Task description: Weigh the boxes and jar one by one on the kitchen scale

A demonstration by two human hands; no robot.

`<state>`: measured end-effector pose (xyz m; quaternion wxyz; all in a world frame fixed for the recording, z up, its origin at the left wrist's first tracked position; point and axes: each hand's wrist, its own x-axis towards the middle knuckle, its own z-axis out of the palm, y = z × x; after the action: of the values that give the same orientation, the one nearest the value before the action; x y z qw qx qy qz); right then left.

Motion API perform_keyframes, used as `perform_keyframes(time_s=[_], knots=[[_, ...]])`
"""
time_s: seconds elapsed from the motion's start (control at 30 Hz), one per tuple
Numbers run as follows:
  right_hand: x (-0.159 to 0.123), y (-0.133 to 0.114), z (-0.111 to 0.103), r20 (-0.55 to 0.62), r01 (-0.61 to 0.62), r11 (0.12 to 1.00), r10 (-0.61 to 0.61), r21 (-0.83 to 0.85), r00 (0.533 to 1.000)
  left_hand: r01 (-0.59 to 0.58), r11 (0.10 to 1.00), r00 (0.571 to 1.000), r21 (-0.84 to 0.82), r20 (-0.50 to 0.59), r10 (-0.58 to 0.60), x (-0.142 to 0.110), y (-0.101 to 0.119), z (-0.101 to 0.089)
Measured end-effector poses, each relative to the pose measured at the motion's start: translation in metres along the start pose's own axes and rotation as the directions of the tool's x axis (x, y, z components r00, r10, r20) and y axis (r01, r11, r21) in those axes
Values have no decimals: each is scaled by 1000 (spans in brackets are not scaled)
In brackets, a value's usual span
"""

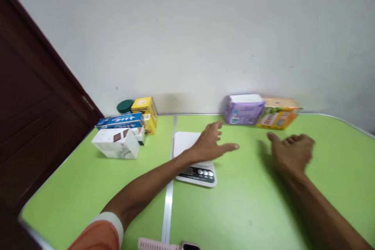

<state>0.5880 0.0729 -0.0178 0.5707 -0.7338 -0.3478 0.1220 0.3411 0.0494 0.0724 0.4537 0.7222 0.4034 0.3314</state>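
My left hand point(212, 144) hovers over the right side of a white digital kitchen scale point(187, 144), fingers stretched out and apart, holding nothing. My right hand point(293, 150) is raised above the green table point(240, 203), thumb out and fingers loosely curled, with nothing visible in it. It is nearest to a purple pack point(244, 110) and a yellow-orange pack point(278, 114) standing against the wall at the back right.
At the back left lie a white box point(117, 143), a blue box point(120, 121), a yellow box point(145, 113) and a dark green lid point(125, 106). A brown door point(35, 105) stands at left. A pink watch strap point(166, 245) shows at the near edge.
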Motion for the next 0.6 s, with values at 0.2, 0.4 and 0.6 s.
perform_keyframes(time_s=[0.2, 0.4, 0.6], knots=[[-73, -67, -9, 184, -99, 990, 79, 102, 980, -181, 967, 912, 177, -339, 233, -149, -15, -50], [-201, -165, 51, 590, 148, 872, -432, 467, 682, 118, 825, 385, 552, -791, 475, -222, -32, -140], [-322, -206, 114, 729, 17, 829, -502, 559, 466, 275, 958, 212, 85, -977, 26, -240, -68, -226]])
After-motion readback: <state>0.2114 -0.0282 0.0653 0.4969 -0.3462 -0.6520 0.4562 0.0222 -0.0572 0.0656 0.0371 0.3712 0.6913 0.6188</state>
